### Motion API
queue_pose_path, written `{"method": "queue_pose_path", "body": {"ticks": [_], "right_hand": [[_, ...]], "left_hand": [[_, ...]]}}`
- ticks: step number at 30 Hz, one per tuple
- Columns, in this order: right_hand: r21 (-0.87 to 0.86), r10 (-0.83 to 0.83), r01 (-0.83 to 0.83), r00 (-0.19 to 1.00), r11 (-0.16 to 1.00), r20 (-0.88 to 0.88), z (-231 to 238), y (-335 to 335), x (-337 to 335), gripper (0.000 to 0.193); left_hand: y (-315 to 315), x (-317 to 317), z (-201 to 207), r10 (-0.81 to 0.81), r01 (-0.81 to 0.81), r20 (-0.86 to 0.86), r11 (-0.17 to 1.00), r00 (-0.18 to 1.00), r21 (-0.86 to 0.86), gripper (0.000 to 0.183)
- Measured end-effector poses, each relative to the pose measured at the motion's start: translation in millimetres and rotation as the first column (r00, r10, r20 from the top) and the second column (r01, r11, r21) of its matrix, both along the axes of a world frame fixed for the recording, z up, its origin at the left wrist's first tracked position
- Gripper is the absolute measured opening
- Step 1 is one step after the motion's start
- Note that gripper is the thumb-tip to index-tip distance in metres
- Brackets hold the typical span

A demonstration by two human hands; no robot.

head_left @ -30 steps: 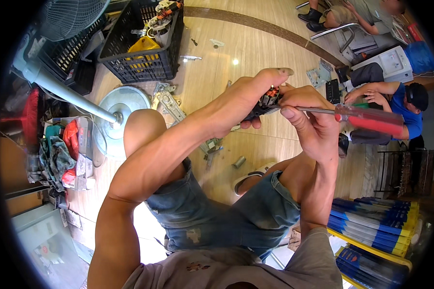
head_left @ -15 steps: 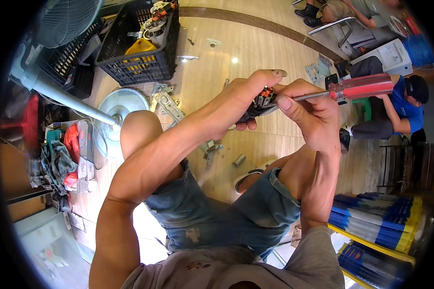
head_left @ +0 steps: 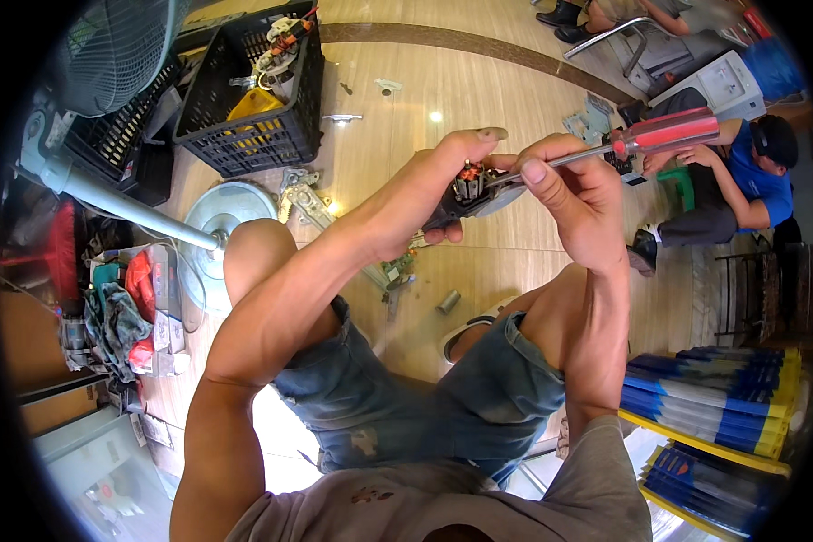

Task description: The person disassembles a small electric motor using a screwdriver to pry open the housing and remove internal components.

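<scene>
My left hand (head_left: 417, 185) is closed around a small dark electric motor (head_left: 469, 183), with orange-copper windings showing in its open side. Between the thumb and fingers of my right hand (head_left: 580, 203) is the thin metal shaft of a screwdriver (head_left: 667, 133). Its translucent red handle sticks out to the right, past my knuckles. The shaft points left and its tip end lies at the motor's edge, close to the windings; the very tip is hard to make out. Both hands are held up above the floor, in front of my knees.
A black crate (head_left: 244, 99) of parts stands at the far left, beside a pedestal fan (head_left: 72, 172). Metal brackets (head_left: 312, 199) and a short cylinder (head_left: 449, 302) lie on the floor. A co-worker (head_left: 759, 181) in blue sits at right. Blue-and-yellow packages (head_left: 714, 406) are stacked nearer.
Both hands have shifted slightly left with the motor and screwdriver. More of the motor's windings and casing now shows. The co-worker's hands have moved together near the screwdriver handle in the picture.
</scene>
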State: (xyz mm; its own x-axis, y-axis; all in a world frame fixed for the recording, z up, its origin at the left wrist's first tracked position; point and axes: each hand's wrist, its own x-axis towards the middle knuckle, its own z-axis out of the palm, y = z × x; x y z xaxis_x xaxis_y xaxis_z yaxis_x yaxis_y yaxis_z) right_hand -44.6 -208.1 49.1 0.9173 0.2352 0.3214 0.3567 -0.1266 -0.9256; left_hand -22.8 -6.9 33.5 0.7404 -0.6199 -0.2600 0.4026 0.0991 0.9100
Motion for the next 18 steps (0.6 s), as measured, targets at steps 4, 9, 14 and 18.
{"method": "queue_pose_path", "body": {"ticks": [4,9,14,18], "right_hand": [[-0.108,0.035,-0.026,0.997,0.994,0.075,0,5,-2,0.015],[-0.164,0.006,0.01,0.995,0.986,0.097,7,7,-5,0.013],[-0.196,0.033,-0.001,0.986,0.981,0.164,8,11,-6,0.013],[-0.195,0.026,0.006,0.987,0.981,0.158,8,15,-4,0.015]], "left_hand": [[2,1,-4,-0.007,0.007,0.015,1.0,1.0,0.003,0.083],[4,0,-3,-0.005,0.005,0.056,1.0,0.998,0.009,0.083],[6,-1,-3,-0.009,0.008,0.078,1.0,0.997,0.016,0.081],[8,0,-6,0.002,-0.003,0.073,1.0,0.997,0.018,0.079]]}}
